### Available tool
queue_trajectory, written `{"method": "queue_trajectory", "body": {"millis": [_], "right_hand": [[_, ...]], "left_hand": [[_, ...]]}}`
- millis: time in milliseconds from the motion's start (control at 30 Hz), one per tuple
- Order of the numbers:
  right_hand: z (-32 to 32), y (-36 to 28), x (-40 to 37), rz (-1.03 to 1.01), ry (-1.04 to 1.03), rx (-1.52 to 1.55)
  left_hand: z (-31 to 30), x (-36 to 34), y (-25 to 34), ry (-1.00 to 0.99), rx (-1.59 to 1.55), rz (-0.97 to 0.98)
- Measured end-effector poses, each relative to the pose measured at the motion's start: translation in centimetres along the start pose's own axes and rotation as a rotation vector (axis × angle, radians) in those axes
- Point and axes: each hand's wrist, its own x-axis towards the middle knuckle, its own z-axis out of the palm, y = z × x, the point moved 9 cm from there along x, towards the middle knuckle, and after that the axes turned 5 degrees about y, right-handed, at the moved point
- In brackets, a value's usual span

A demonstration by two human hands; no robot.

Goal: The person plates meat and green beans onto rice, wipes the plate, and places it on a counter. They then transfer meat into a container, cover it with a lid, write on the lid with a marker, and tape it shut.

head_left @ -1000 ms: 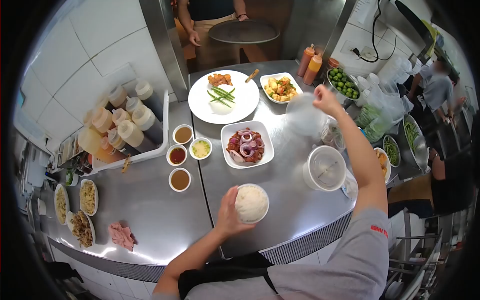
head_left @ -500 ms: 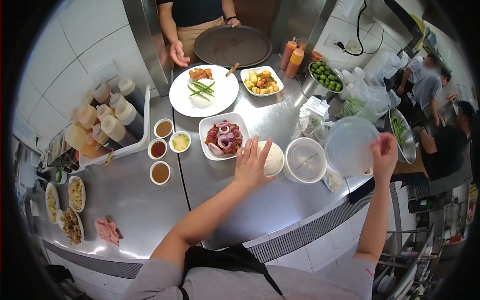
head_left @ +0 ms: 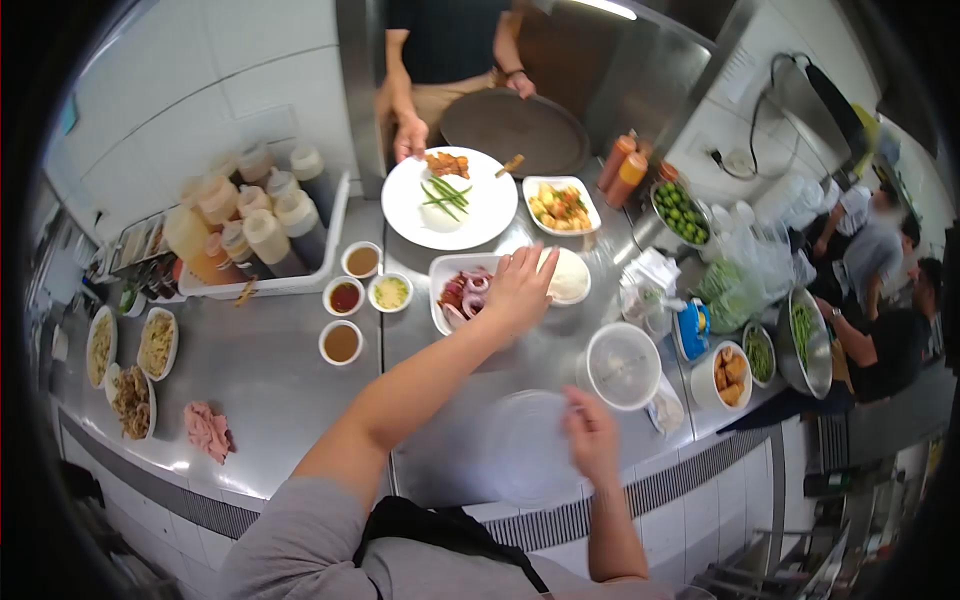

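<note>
My left hand (head_left: 522,292) reaches out with its fingers stretched, at the near-left rim of the small bowl of white rice (head_left: 570,276). It partly hides the square white bowl of glazed meat with onion rings (head_left: 460,285); whether it touches either bowl is hard to tell. Low over the near counter, my right hand (head_left: 592,435) has its fingers closed on the edge of a round translucent lid (head_left: 525,450), blurred by motion. Beyond that hand stands a round plastic tub (head_left: 622,368) with a translucent top.
Across the counter, another person's hand (head_left: 410,138) is at the rim of a white plate (head_left: 405,215); their other hand holds a dark tray (head_left: 515,130). Sauce cups (head_left: 343,343) and a bottle crate (head_left: 260,285) are left. At right stand a blue-lidded box (head_left: 690,330) and fried food (head_left: 731,376).
My right hand has brought the lid leftward and nearer to me, uncovering the fried food. The rice bowl has slid farther away beside my left hand. The other person's hand has reached the plate.
</note>
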Motion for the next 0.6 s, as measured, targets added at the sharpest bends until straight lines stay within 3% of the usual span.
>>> {"method": "queue_trajectory", "body": {"millis": [100,133,200,267,367,400,433,467,533,567,600], "right_hand": [[11.8,2.6,-0.4,-0.325,-0.182,-0.130],[15.2,1.7,-0.4,-0.315,-0.267,-0.138],[19.6,0.2,-0.3,-0.353,-0.370,-0.134],[23.8,-1.5,-0.3,-0.617,-0.360,-0.538],[26.3,-8.6,2.1,-0.733,-0.527,-0.494],[26.2,-12.4,4.6,-0.723,-0.458,-0.232],[25.9,-18.2,7.0,-0.593,-0.475,-0.161],[26.8,-22.0,10.1,-0.863,-0.312,-0.022],[28.4,-31.2,17.2,-0.820,-0.229,0.251],[29.0,-35.4,21.1,-1.041,0.016,0.201],[31.0,-37.1,27.1,-0.716,-0.006,0.271]], "left_hand": [[-9.3,-6.3,-2.2,0.470,-0.239,0.145],[-10.4,-9.1,-4.0,0.357,-0.198,0.021],[-12.5,-15.5,-7.8,0.340,-0.088,-0.104],[-15.2,-22.4,-11.4,0.314,-0.200,-0.326],[-17.6,-33.0,-15.5,0.278,0.005,-0.658],[-18.1,-35.6,-16.1,0.297,0.022,-0.668],[-18.4,-38.2,-16.9,0.304,0.118,-0.733],[-18.6,-40.1,-17.5,0.309,0.211,-0.794],[-18.3,-41.6,-17.6,0.350,0.252,-0.785],[-18.3,-42.0,-17.6,0.375,0.283,-0.778],[-18.4,-42.1,-17.7,0.388,0.331,-0.773]]}}
